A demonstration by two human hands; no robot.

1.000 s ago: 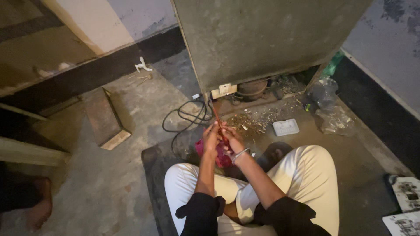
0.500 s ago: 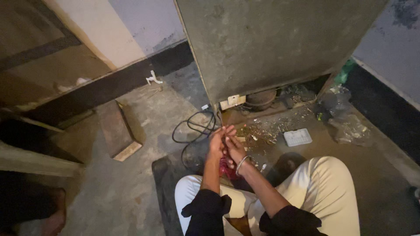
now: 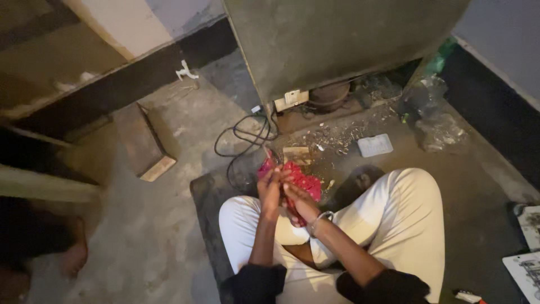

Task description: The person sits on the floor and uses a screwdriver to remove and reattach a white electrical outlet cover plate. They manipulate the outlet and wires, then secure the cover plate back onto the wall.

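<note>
Clasped together over our lap, our left hand (image 3: 270,188) and right hand (image 3: 297,198) grip a red cloth (image 3: 301,181), held just in front of the big grey metal cabinet (image 3: 337,39), with the black cable (image 3: 242,138) coiled near that cabinet's base.

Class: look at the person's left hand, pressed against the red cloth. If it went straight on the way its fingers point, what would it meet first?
The left hand points up and away. Past the red cloth, it would probably meet the black cable first; depth is unclear.
</note>
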